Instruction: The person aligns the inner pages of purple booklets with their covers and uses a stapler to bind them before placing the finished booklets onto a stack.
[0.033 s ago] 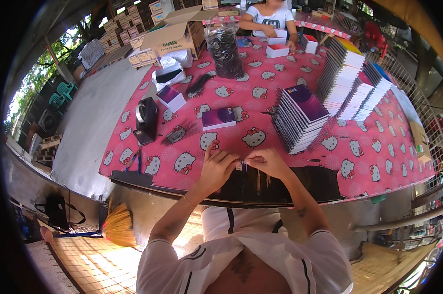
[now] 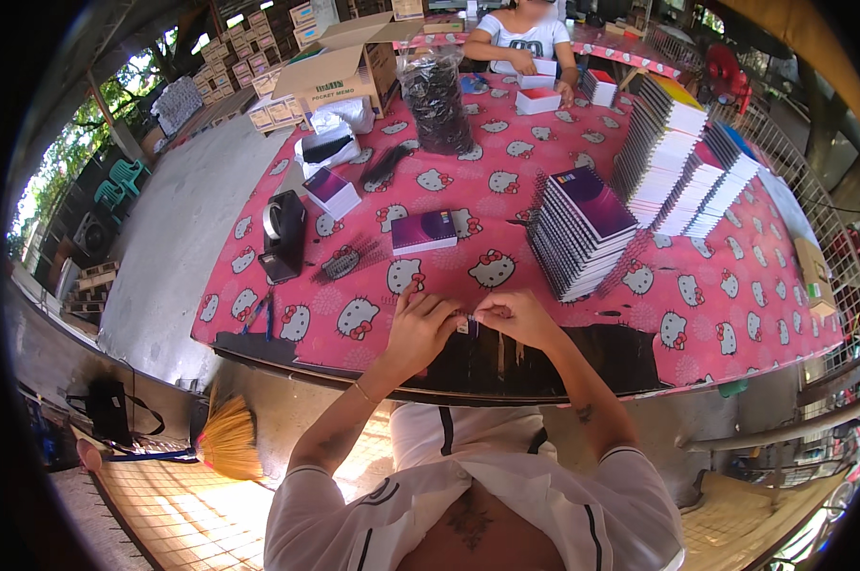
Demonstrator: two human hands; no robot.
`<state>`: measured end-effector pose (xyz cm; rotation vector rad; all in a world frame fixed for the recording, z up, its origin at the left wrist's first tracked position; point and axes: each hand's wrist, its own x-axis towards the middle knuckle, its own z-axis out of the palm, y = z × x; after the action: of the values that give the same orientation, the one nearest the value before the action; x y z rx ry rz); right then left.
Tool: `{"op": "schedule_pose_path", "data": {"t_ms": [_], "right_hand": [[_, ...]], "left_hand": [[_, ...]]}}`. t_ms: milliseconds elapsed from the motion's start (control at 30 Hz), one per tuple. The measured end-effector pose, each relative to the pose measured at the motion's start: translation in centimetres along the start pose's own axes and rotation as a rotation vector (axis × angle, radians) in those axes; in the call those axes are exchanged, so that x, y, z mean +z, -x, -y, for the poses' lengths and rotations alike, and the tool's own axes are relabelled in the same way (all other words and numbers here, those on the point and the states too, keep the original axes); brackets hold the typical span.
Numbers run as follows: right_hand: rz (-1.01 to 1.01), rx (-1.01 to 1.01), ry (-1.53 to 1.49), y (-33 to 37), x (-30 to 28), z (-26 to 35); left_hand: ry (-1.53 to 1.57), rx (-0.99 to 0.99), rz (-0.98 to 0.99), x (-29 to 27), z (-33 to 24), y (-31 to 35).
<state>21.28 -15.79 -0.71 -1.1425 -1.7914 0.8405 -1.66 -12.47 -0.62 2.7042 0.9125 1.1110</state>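
Note:
Close to the table's near edge, my left hand point(image 2: 424, 325) and my right hand point(image 2: 516, 319) come together, the fingertips of both pinched. Between them shows a small purple-and-white thing point(image 2: 468, 325), mostly hidden by the fingers; its kind is hard to make out. Just beyond my hands a purple notepad point(image 2: 424, 231) lies flat. Loose black binding wires point(image 2: 344, 262) are left of it. A stack of spiral-bound purple notebooks point(image 2: 582, 238) stands to the right of my right hand.
A black tape dispenser point(image 2: 283, 233), blue-handled pliers point(image 2: 262, 314) and more purple pads point(image 2: 332, 193) lie left. A bag of black wires point(image 2: 435, 105) and an open carton point(image 2: 340, 81) stand farther back. Tall notebook stacks point(image 2: 663, 143) rise at right. Across the table, a person point(image 2: 525, 43) handles pads.
The fingertips of my right hand have shifted very slightly left. Both hands stay pinched together at the same spot, and the things on the table have not moved.

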Motion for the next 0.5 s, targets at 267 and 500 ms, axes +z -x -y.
{"op": "schedule_pose_path", "data": {"t_ms": [267, 500], "right_hand": [[-0.358, -0.136, 0.220, -0.1, 3.5, 0.5], [-0.401, -0.217, 0.266, 1.4, 3.8, 0.5]], "left_hand": [[-0.074, 0.004, 0.053, -0.4, -0.9, 0.1], [-0.055, -0.005, 0.075, -0.8, -0.2, -0.2]]}}
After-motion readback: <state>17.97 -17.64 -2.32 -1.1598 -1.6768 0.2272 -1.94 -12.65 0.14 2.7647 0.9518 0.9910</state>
